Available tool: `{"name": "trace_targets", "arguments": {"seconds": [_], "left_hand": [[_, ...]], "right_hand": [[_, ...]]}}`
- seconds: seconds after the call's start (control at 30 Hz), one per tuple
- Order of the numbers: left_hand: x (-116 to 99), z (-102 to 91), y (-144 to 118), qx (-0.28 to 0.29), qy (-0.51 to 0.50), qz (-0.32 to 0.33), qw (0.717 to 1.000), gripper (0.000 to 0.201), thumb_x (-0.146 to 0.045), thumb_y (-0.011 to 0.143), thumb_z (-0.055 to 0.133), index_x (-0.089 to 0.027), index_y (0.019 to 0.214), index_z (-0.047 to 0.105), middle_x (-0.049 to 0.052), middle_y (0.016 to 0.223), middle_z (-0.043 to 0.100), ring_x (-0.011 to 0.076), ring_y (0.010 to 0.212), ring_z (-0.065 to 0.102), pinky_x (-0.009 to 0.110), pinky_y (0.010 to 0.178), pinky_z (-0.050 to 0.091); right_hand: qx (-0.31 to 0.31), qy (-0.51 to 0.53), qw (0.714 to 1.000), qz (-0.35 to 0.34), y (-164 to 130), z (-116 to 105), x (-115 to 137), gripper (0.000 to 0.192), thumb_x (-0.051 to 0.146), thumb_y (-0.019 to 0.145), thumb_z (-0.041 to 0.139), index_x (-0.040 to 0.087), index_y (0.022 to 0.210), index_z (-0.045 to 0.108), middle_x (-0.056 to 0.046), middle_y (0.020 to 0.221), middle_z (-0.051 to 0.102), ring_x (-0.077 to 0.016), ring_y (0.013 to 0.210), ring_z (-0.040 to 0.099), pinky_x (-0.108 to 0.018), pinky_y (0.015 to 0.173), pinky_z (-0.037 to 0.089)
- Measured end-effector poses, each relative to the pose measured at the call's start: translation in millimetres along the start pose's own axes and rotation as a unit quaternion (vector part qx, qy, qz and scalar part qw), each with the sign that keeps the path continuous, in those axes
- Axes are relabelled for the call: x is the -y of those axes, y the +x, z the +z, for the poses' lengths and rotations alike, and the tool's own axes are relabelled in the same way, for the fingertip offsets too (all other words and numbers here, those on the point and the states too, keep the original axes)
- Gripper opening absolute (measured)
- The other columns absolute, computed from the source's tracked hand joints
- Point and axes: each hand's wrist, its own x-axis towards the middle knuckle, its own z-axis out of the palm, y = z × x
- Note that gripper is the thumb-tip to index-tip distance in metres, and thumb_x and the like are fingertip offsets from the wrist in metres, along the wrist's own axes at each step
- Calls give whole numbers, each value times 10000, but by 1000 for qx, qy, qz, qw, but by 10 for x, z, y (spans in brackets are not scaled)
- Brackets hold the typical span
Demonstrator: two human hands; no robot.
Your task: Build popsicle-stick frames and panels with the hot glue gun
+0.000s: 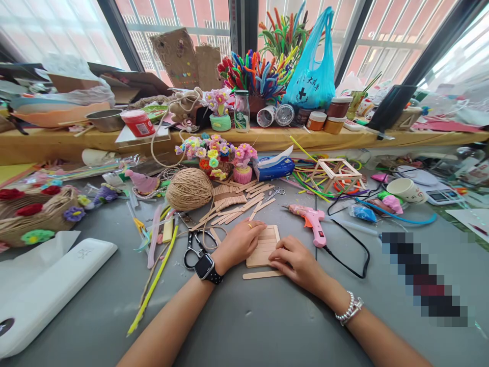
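Below frame centre, my left hand (240, 242) presses flat on the popsicle-stick panel (263, 246); my right hand (292, 261), fingers curled, pins its edge — uneven pressure could skew the sticks.

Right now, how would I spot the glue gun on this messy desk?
Start at the grey table and find the person's right hand on the panel of wooden sticks. Just beyond it lies the glue gun, the only pink tool there, trailing a black cord.
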Motion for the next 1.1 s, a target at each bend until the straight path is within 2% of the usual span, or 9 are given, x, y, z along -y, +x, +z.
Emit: {"name": "trace_targets", "arguments": {"seconds": [0.33, 0.5, 0.6, 0.7, 0.8, 0.9, 1.1], "left_hand": [[-19, -14, 11, 4, 4, -7, 1000, 327, -92, 826, 326, -144, 1101, 495, 86, 1128, 561, 165, 1045, 497, 381, 984, 315], [1, -6, 6, 6, 10, 1, 1000, 333, -86, 806, 358, -151, 1104, 495, 90, 1125, 562, 178, 1042, 502, 388, 971, 329], [4, -6, 4, 7, 13, 3, 1000, 341, -82, 799, 365, -156, 1107, 493, 85, 1111, 568, 179, 1042, 503, 386, 971, 331], [4, -5, 5, 5, 16, 4, 1000, 343, -80, 796, 365, -148, 1108, 491, 90, 1110, 567, 178, 1037, 505, 384, 974, 328], [8, -1, 4, -1, 15, 10, 1000, 349, -74, 791, 364, -154, 1106, 491, 90, 1104, 569, 174, 1031, 509, 384, 974, 329], [14, 0, 2, -7, 10, 13, 1000, 350, -72, 789, 364, -161, 1102, 493, 86, 1099, 571, 171, 1030, 510, 383, 971, 332], [-10, 7, 4, -10, 22, 15, 1000, 348, -73, 787, 364, -153, 1097, 500, 84, 1093, 579, 167, 1020, 517, 371, 966, 341]], "right_hand": [[-3, 6, 1000, 0, 10, 4, 0, 104, 246, 807, 508, 202, 835, 598, -39, 804, 566, -165, 752, 485, -298, 669, 405], [-77, -10, 997, 23, 3, -17, -80, 168, 252, 832, 452, 184, 907, 587, -65, 837, 569, -185, 795, 501, -341, 726, 419], [-103, -40, 992, 53, 3, -34, -155, 218, 250, 840, 427, 182, 1000, 559, -88, 959, 573, -215, 924, 491, -389, 813, 401], [-75, -71, 993, 58, 2, -20, -215, 345, 282, 838, 426, 184, 1167, 459, -93, 1172, 515, -247, 1122, 392, -452, 931, 322], [-25, -87, 994, 65, 1, 7, -238, 407, 312, 848, 398, 210, 1241, 383, -66, 1283, 439, -250, 1211, 306, -501, 979, 251], [0, -87, 993, 77, 1, 20, -234, 396, 322, 856, 375, 223, 1239, 382, -53, 1304, 419, -245, 1227, 290, -526, 988, 218], [8, -80, 993, 84, 3, 24, -228, 395, 336, 862, 359, 205, 1234, 380, -64, 1297, 427, -240, 1234, 285, -537, 996, 197]]}}
